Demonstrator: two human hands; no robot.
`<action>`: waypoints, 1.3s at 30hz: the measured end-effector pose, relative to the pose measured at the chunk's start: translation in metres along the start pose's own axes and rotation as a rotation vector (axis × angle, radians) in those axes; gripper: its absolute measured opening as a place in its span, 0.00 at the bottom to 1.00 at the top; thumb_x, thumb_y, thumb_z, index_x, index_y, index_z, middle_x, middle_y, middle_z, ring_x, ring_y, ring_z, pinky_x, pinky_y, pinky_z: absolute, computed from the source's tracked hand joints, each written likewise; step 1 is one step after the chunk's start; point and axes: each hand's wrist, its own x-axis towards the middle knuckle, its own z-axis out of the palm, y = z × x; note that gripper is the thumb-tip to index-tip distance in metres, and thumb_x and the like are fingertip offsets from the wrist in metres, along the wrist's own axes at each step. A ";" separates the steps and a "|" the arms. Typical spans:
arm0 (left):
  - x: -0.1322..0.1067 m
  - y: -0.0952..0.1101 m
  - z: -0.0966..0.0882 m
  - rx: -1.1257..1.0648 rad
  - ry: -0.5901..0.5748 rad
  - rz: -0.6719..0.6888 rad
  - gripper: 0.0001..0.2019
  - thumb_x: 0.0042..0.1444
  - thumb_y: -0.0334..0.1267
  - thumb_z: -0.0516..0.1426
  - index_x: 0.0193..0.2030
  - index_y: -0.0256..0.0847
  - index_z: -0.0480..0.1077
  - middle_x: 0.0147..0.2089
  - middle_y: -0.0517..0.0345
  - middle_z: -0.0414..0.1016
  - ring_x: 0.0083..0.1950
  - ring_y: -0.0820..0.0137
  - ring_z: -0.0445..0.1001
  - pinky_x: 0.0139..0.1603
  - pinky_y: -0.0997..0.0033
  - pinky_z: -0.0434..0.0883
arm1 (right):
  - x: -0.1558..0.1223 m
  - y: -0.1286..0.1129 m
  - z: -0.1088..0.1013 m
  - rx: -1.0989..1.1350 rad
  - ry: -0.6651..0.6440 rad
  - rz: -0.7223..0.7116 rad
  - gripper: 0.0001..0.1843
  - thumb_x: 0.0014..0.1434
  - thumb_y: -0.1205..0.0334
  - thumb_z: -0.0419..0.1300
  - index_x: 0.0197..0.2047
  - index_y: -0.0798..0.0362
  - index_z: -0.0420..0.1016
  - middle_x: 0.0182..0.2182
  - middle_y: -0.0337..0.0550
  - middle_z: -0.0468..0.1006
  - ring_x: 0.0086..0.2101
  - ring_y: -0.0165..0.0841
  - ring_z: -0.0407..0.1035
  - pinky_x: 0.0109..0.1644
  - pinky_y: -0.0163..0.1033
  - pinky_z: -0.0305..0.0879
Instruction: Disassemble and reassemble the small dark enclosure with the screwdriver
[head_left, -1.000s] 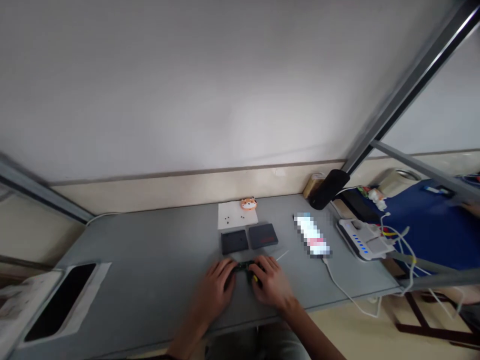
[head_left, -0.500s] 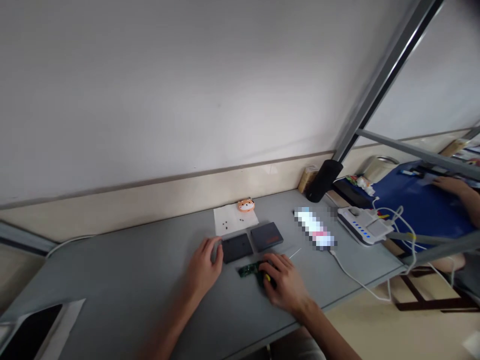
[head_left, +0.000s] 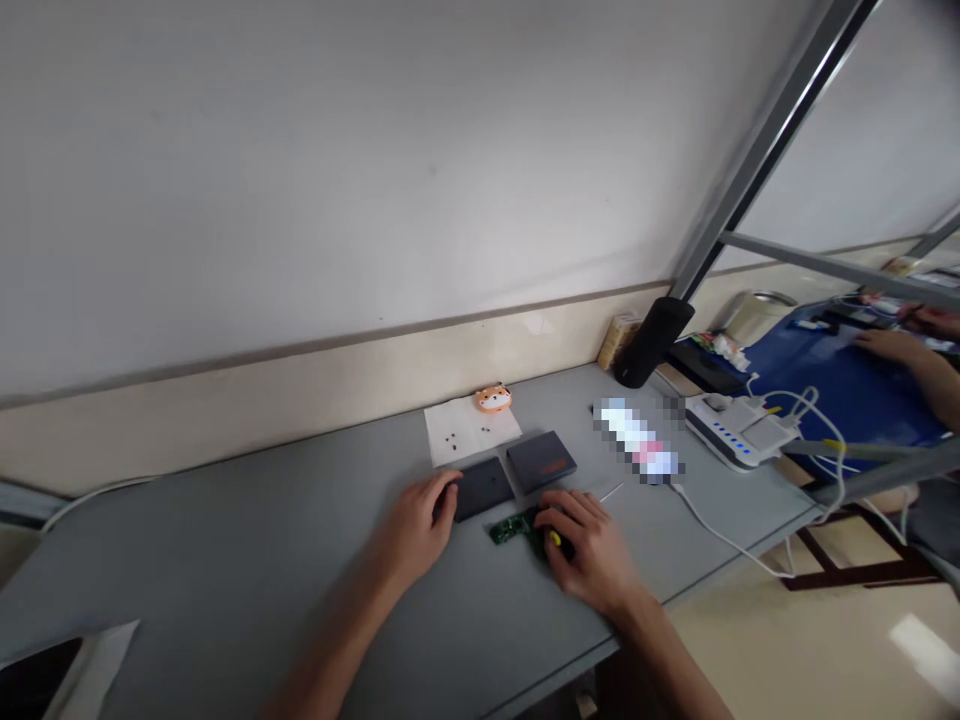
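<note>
Head view: lower centre of frame, left hand [head_left: 416,525] fingers apart, touching dark case half [head_left: 484,488]. Right hand [head_left: 592,545] fingers curl over circuit board [head_left: 512,527]; grip not discernible. Advisable: press board flat on worktop [head_left: 262,560], case steadied.

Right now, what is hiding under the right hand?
A green circuit board pokes out from under the right hand, flat on the grey table. A small yellow bit shows at the hand's edge. The board's other end is covered by the hand.
</note>
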 end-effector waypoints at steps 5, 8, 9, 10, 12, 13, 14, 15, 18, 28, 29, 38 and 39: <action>-0.001 0.002 -0.001 0.034 -0.005 0.033 0.14 0.69 0.37 0.48 0.50 0.44 0.75 0.45 0.54 0.85 0.45 0.63 0.84 0.48 0.63 0.81 | 0.000 0.001 -0.001 0.010 -0.020 0.012 0.12 0.54 0.74 0.55 0.38 0.49 0.74 0.42 0.45 0.81 0.38 0.37 0.74 0.41 0.43 0.65; 0.000 0.002 -0.001 0.030 -0.017 0.029 0.14 0.69 0.36 0.48 0.49 0.44 0.76 0.44 0.54 0.85 0.44 0.63 0.84 0.48 0.63 0.81 | -0.001 0.002 0.000 0.022 -0.014 0.014 0.12 0.54 0.74 0.56 0.38 0.49 0.74 0.43 0.45 0.82 0.39 0.38 0.74 0.42 0.43 0.65; 0.000 0.002 -0.002 0.029 -0.020 0.021 0.14 0.69 0.36 0.48 0.48 0.44 0.76 0.44 0.54 0.85 0.44 0.63 0.84 0.48 0.63 0.80 | -0.002 0.003 0.001 0.026 -0.013 0.017 0.12 0.54 0.74 0.56 0.38 0.49 0.74 0.43 0.45 0.82 0.39 0.38 0.74 0.41 0.43 0.65; 0.000 0.002 -0.002 0.029 -0.027 0.014 0.14 0.69 0.36 0.48 0.49 0.45 0.76 0.44 0.54 0.85 0.44 0.63 0.84 0.48 0.63 0.80 | -0.003 0.003 0.001 0.029 -0.011 0.018 0.12 0.54 0.74 0.56 0.38 0.49 0.74 0.43 0.45 0.82 0.39 0.38 0.74 0.41 0.43 0.64; 0.000 0.001 -0.002 0.029 -0.034 0.005 0.14 0.68 0.36 0.49 0.49 0.45 0.76 0.44 0.54 0.85 0.45 0.63 0.84 0.48 0.63 0.80 | -0.003 0.004 0.002 0.034 -0.006 0.021 0.12 0.54 0.74 0.56 0.38 0.49 0.74 0.42 0.44 0.82 0.38 0.38 0.74 0.41 0.43 0.64; 0.000 0.001 -0.002 0.027 -0.037 0.004 0.14 0.68 0.36 0.49 0.49 0.45 0.76 0.44 0.55 0.85 0.45 0.63 0.83 0.48 0.63 0.80 | -0.003 0.004 0.002 0.037 -0.004 0.023 0.12 0.54 0.74 0.56 0.38 0.49 0.74 0.42 0.45 0.82 0.38 0.38 0.74 0.41 0.43 0.64; 0.000 0.001 -0.002 0.022 -0.042 0.004 0.14 0.68 0.36 0.49 0.49 0.45 0.76 0.45 0.55 0.85 0.45 0.63 0.83 0.49 0.63 0.80 | -0.003 0.004 0.002 0.040 -0.005 0.025 0.12 0.54 0.74 0.56 0.38 0.49 0.74 0.42 0.45 0.82 0.38 0.38 0.74 0.41 0.43 0.64; 0.000 0.000 -0.002 0.016 -0.043 0.004 0.14 0.68 0.35 0.49 0.49 0.45 0.76 0.45 0.55 0.85 0.45 0.63 0.83 0.49 0.63 0.80 | -0.003 0.004 0.001 0.044 -0.010 0.027 0.12 0.54 0.74 0.56 0.38 0.49 0.74 0.42 0.45 0.82 0.38 0.38 0.74 0.41 0.43 0.65; -0.001 0.000 -0.001 0.005 -0.039 -0.001 0.14 0.67 0.34 0.49 0.49 0.46 0.76 0.45 0.55 0.84 0.45 0.64 0.83 0.49 0.63 0.80 | -0.002 0.003 -0.001 0.052 -0.028 0.031 0.12 0.54 0.74 0.56 0.38 0.48 0.74 0.43 0.45 0.81 0.38 0.38 0.74 0.41 0.43 0.65; 0.001 0.006 -0.006 0.019 -0.083 -0.035 0.10 0.63 0.31 0.50 0.37 0.45 0.72 0.35 0.58 0.81 0.37 0.66 0.80 0.44 0.66 0.77 | -0.001 0.004 -0.001 0.061 -0.002 0.035 0.12 0.56 0.74 0.55 0.37 0.48 0.75 0.42 0.46 0.82 0.38 0.39 0.75 0.41 0.44 0.66; 0.002 0.007 -0.007 0.016 -0.092 -0.039 0.10 0.63 0.31 0.50 0.36 0.45 0.72 0.34 0.58 0.80 0.36 0.66 0.79 0.43 0.66 0.76 | -0.002 0.004 0.000 0.064 -0.003 0.039 0.12 0.56 0.74 0.55 0.37 0.48 0.75 0.42 0.46 0.82 0.38 0.39 0.75 0.41 0.44 0.66; 0.002 0.009 -0.006 0.045 -0.073 -0.048 0.10 0.62 0.31 0.50 0.32 0.45 0.70 0.31 0.58 0.78 0.34 0.66 0.77 0.39 0.68 0.74 | -0.003 0.004 -0.001 0.076 0.001 0.045 0.12 0.56 0.73 0.55 0.36 0.48 0.75 0.42 0.45 0.82 0.39 0.38 0.75 0.42 0.43 0.66; 0.002 0.009 -0.006 0.045 -0.063 -0.051 0.10 0.62 0.31 0.50 0.32 0.45 0.70 0.31 0.58 0.78 0.33 0.66 0.78 0.39 0.68 0.74 | -0.003 0.004 -0.001 0.073 0.005 0.038 0.12 0.56 0.74 0.55 0.36 0.48 0.75 0.42 0.45 0.82 0.39 0.38 0.75 0.42 0.43 0.65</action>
